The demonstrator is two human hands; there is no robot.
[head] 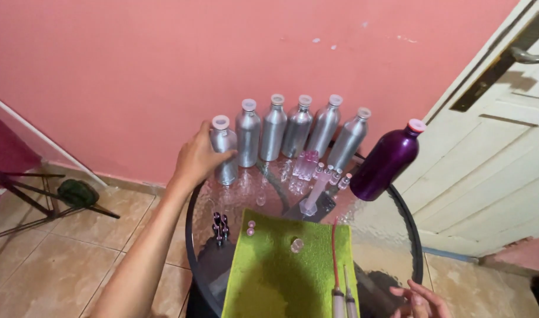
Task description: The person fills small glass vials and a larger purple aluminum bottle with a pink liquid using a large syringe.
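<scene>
A pink wall stands behind a round glass surface (408,235). The left hand (199,158) closes its grip around the leftmost silver bottle (224,147) at the far left of the row. The right hand (419,300) is at the near right edge, fingers loosely spread, holding nothing. A purple bottle (387,160) leans at the right, and a green cloth (287,268) lies near.

Your left hand (198,158) grips the leftmost silver aluminium bottle (224,150) w/ pale cap, first in a row of six by the pink wall (134,65). Round glass table (393,235) holds a tilted purple metal bottle (387,162), small clear vials (331,175), green towel mat (281,271) w/ two syringes (343,300). Your right hand (419,301) sits low at the edge, prob. open & empty.
</scene>
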